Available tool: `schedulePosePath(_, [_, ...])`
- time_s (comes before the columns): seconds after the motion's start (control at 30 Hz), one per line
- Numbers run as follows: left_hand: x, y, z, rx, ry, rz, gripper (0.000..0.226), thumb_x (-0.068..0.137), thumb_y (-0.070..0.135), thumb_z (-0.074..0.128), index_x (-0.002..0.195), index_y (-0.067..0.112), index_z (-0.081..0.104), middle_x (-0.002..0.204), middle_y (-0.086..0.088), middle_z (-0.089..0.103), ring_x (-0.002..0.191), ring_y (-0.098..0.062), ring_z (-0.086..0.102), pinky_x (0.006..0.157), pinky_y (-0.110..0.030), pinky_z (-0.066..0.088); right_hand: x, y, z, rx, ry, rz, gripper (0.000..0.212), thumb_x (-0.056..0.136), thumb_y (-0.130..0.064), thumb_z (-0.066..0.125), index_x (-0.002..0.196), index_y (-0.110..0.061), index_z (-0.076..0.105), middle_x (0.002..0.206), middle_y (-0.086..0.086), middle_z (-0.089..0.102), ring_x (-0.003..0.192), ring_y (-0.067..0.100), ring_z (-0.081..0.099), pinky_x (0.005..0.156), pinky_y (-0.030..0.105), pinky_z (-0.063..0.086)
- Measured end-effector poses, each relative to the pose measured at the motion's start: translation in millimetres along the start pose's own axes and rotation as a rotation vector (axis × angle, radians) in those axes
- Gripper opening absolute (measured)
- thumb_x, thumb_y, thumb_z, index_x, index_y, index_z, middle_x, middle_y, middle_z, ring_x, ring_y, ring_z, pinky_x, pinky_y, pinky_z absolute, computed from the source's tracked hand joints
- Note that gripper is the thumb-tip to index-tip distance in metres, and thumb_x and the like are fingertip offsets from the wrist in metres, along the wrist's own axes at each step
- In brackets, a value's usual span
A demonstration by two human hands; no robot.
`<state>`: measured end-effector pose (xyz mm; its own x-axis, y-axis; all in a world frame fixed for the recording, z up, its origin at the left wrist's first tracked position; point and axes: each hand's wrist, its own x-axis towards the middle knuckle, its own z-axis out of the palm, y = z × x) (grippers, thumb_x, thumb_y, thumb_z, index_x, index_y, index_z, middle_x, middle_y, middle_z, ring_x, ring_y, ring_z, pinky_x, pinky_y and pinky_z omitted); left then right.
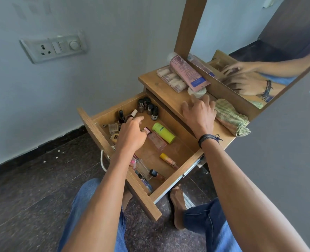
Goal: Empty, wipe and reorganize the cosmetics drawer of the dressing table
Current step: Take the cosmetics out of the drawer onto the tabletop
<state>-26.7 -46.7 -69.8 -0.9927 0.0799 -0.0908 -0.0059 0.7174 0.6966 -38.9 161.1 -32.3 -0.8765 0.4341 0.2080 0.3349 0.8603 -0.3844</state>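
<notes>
Cosmetics lie scattered in the pulled-out drawer (143, 197): dark nail polish bottles (147, 106) at its far corner, a lime-green tube (163, 132) and a pink perfume bottle (157, 141) mid-floor. The left hand (132, 133) reaches in over the perfume bottle's cap, fingers loosely bent; whether it grips anything cannot be told. The right hand (198, 115) rests spread wide at the dressing table top's (161, 86) front edge, beside a green cloth (230, 119).

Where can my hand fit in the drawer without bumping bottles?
The drawer floor is bare between the green tube, the yellow-capped tube and the right wall. The tabletop is bare between the clear pack and the front edge. It is crowded along the left side near the left hand and by the dark bottles at the back.
</notes>
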Motion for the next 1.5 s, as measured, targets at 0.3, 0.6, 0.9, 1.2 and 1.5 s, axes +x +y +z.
schedulePosePath(0.3, [0.2,-2.4,5.5,0.141,-0.098,-0.004,0.057,0.098,0.028,0.063,0.15,0.021,0.043,0.153,-0.005,0.042,0.137,-0.03,0.04,0.102,-0.044,0.044,6.0,0.8,-0.1,-0.033,-0.047,-0.007,0.049,0.098,-0.047,0.044,0.134,-0.016,0.057,0.133,0.008,0.04,0.121,0.038,0.039,0.104,0.047,0.035])
schedulePosePath(0.6, [-2.7,-3.3,8.4,0.308,-0.21,-0.041,0.056,0.098,0.029,0.062,0.148,0.011,0.044,0.151,-0.011,0.042,0.138,-0.033,0.038,0.106,-0.047,0.04,-13.2,0.8,0.5,0.197,0.193,-0.183,0.026,0.091,-0.019,0.058,0.108,-0.009,0.075,0.112,0.01,0.062,0.105,0.031,0.053,0.093,0.041,0.046])
schedulePosePath(0.9, [-3.3,-4.8,9.8,0.41,-0.242,-0.022,0.052,0.094,0.002,0.047,0.145,0.009,0.048,0.148,-0.012,0.043,0.137,-0.033,0.034,0.106,-0.047,0.041,-63.7,-3.2,32.5,0.025,-0.018,-0.591,0.021,0.099,-0.018,0.06,0.109,-0.01,0.075,0.114,0.005,0.067,0.102,0.021,0.056,0.081,0.034,0.055])
schedulePosePath(1.2, [-6.6,-4.1,10.9,0.427,-0.238,-0.017,0.06,0.09,-0.005,0.043,0.147,0.012,0.046,0.15,-0.008,0.039,0.138,-0.032,0.028,0.1,-0.049,0.042,-79.9,-6.3,49.1,-0.182,-0.353,-0.46,0.051,0.09,-0.05,0.07,0.132,-0.02,0.066,0.146,0.003,0.042,0.133,0.028,0.036,0.104,0.052,0.048])
schedulePosePath(1.5, [-4.7,-6.2,13.0,0.4,-0.276,0.006,0.054,0.097,0.011,0.057,0.149,0.019,0.043,0.146,-0.005,0.043,0.134,-0.029,0.029,0.099,-0.045,0.039,-69.7,1.8,44.6,0.106,-0.49,-0.199,0.031,0.098,-0.02,0.062,0.128,-0.025,0.059,0.138,0.007,0.054,0.103,0.023,0.058,0.076,0.029,0.046])
